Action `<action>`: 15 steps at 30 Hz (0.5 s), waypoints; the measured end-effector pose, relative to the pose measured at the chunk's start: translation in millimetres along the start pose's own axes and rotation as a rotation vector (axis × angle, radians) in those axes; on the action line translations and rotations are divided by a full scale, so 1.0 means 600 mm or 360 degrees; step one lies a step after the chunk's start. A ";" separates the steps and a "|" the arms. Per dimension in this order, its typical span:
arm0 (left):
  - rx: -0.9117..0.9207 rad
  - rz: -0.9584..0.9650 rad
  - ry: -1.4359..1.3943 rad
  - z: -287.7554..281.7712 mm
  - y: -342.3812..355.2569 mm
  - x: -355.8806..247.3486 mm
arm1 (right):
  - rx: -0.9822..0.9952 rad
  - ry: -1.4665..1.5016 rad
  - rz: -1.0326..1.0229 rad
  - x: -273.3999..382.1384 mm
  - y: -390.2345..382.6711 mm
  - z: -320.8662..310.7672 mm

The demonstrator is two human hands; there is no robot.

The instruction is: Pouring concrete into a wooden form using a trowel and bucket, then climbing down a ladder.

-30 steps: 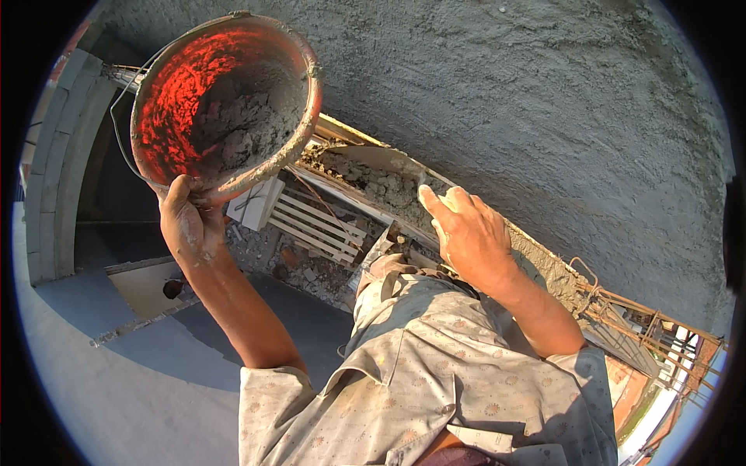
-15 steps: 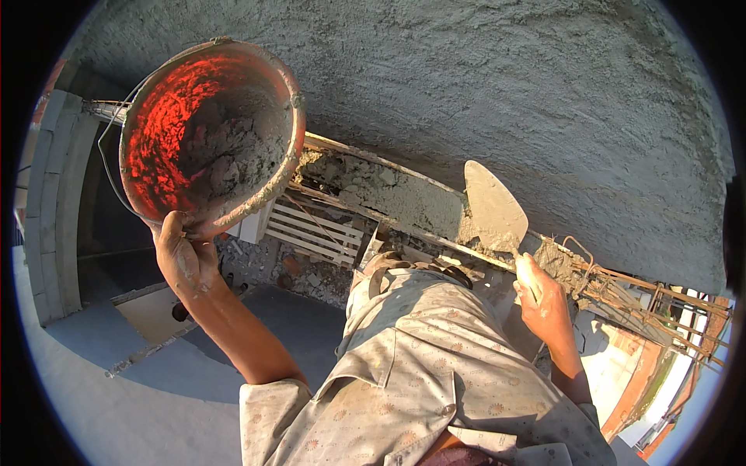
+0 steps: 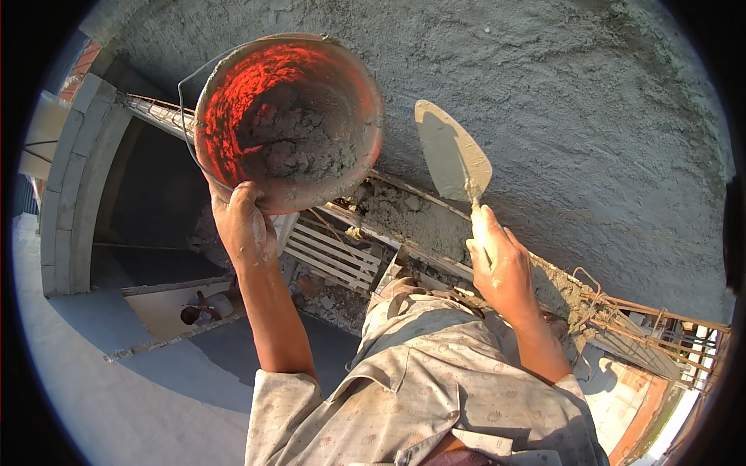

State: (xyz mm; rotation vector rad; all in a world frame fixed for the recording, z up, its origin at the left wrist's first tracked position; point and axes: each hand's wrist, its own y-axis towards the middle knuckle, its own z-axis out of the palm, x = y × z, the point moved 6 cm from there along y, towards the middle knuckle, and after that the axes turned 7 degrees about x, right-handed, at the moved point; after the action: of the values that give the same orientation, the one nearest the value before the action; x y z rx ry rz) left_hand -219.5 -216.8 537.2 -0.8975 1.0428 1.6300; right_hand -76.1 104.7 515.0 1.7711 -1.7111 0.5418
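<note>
My left hand [image 3: 244,225] grips the near rim of a red bucket [image 3: 225,109], which is tilted so its mouth faces me. Grey mortar [image 3: 299,144] lies inside, and a thin wire handle hangs at the bucket's left side. In my right hand [image 3: 501,264] is a trowel [image 3: 451,151], its fingers wrapped round the handle and the mortar-smeared blade pointing up and away. The blade is apart from the bucket, to its right, in front of a rough grey plastered wall [image 3: 575,132].
A board-edged trough of wet mortar [image 3: 416,221] runs along the wall's foot. Bent rusty rebar [image 3: 645,318] sticks out at the right. White slats [image 3: 330,252] and rubble lie below. Another person [image 3: 203,309] is far down at the left.
The bucket and my left hand have moved right. My right hand has lifted the trowel up and left, away from the trough, toward the bucket. The person below has come further into view.
</note>
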 end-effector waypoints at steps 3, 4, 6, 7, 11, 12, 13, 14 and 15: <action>-0.0015 0.0062 -0.0002 0.013 -0.016 -0.001 | -0.0042 -0.0221 -0.0307 0.048 0.026 -0.083; -0.0043 0.0089 0.0094 0.020 -0.020 -0.006 | 0.0116 -0.0409 -0.0243 0.076 0.049 -0.090; -0.0043 0.0122 0.0192 0.036 -0.021 -0.010 | 0.0242 -0.0890 -0.0191 0.114 0.117 -0.058; 0.0013 0.0198 0.0283 0.046 -0.023 -0.014 | 0.0223 -0.1187 -0.0212 0.126 0.157 -0.035; 0.0172 0.0382 0.0502 0.070 -0.027 -0.037 | 0.0884 -0.1094 -0.0384 0.161 0.228 0.005; 0.0201 0.0310 0.0466 0.074 -0.019 -0.037 | 0.1170 -0.0809 -0.0395 0.164 0.232 0.010; 0.0214 0.0249 0.0428 0.076 -0.008 -0.033 | 0.1205 -0.0409 -0.0379 0.160 0.241 0.021; 0.0257 0.0199 0.0523 0.076 0.004 -0.030 | 0.1341 -0.0236 -0.0220 0.144 0.242 0.034; 0.0234 0.0195 0.0529 0.066 0.010 -0.019 | 0.1471 -0.0064 -0.0058 0.131 0.238 0.047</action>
State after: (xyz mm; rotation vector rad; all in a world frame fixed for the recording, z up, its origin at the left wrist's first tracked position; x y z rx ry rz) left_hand -225.7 -184.7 563.3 -1.0444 1.4522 1.5097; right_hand -214.4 30.7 567.4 2.4080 -1.5452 1.4547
